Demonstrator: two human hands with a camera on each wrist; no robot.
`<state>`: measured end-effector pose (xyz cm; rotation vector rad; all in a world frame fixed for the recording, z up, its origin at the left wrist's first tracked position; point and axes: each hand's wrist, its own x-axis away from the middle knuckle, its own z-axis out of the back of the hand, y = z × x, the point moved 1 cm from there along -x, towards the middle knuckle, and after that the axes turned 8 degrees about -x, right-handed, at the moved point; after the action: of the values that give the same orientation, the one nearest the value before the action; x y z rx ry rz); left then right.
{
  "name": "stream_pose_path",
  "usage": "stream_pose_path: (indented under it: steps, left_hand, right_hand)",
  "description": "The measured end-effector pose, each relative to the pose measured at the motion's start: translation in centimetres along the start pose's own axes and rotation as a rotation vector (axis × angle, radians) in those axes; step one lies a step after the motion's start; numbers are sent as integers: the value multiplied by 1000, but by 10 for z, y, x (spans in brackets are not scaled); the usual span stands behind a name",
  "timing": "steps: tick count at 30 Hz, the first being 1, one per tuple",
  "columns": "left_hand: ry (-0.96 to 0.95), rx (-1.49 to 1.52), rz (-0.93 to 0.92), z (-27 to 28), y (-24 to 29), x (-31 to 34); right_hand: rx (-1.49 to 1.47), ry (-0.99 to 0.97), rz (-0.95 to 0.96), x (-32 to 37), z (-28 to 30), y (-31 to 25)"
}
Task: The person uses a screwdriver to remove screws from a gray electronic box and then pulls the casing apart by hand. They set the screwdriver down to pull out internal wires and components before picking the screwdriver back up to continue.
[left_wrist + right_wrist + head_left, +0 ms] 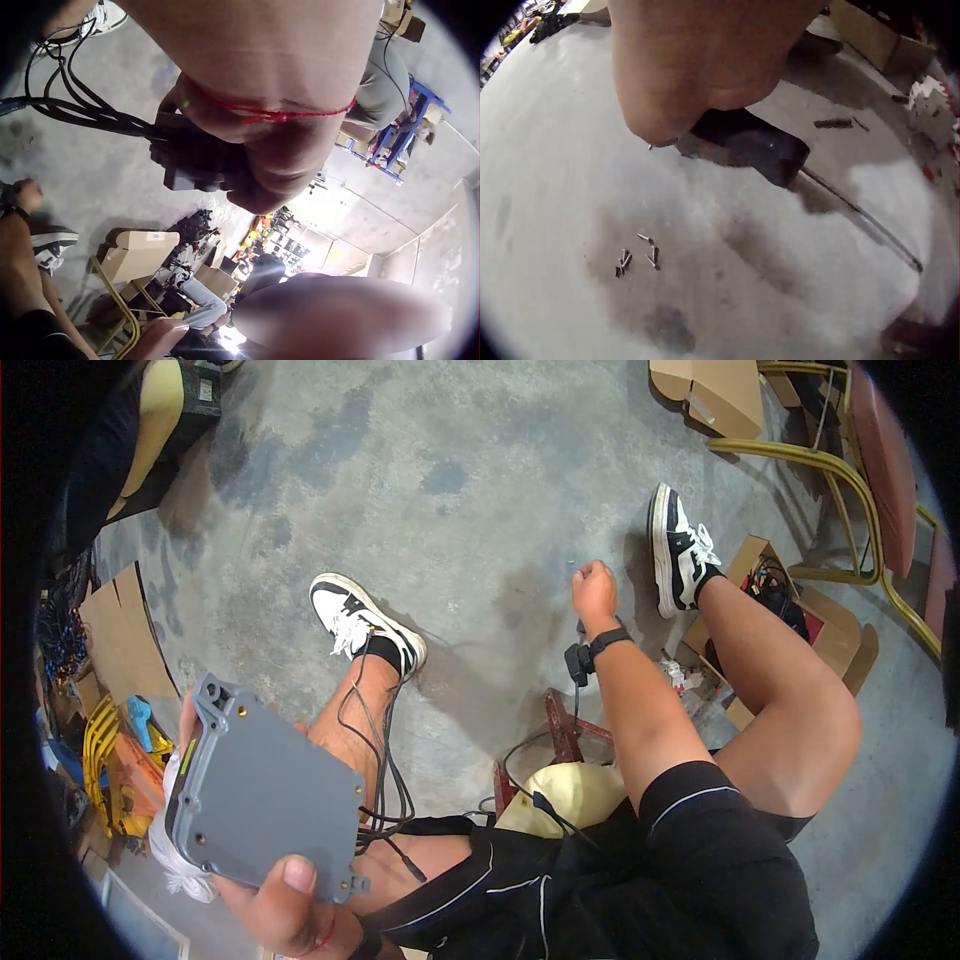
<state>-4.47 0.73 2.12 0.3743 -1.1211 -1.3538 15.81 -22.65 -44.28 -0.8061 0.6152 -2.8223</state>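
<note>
In the head view my left hand (280, 910) grips a flat grey metal housing (280, 790) at lower left, the thumb lying over its near edge. Black cables (390, 760) hang from the housing's right side beside the left leg; the left wrist view shows them running out of the dark housing (199, 161). My right hand (595, 592) is low over the floor between the shoes, fingers curled. It holds a screwdriver (757, 146) by the dark handle, the shaft (855, 214) pointing away to the lower right in the right wrist view. Several small screws (653, 259) lie loose on the floor near it.
Concrete floor (450, 450) spreads out ahead. A yellow-seated stool (560, 800) with red legs is below me. On the right are an open cardboard box (755, 560) and a gold-framed chair (860, 490). Yellow and orange items (110, 770) and cardboard (130, 630) crowd the left.
</note>
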Motion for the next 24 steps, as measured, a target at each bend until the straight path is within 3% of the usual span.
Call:
stream_pose_path:
  steps: [3,12,22,24]
  left_hand:
    - [-19,-21,20,5,-2,-2]
    - [-5,-31,12,0,-1,-1]
    - [50,-45,17,-8,3,1]
    - [39,-49,11,-8,5,2]
  right_hand:
    - [3,-59,99,-8,7,-8]
    - [173,-138,79,-10,12,-31]
    - [229,-110,188,-9,6,-27]
    - [183,-243,192,3,2,-29]
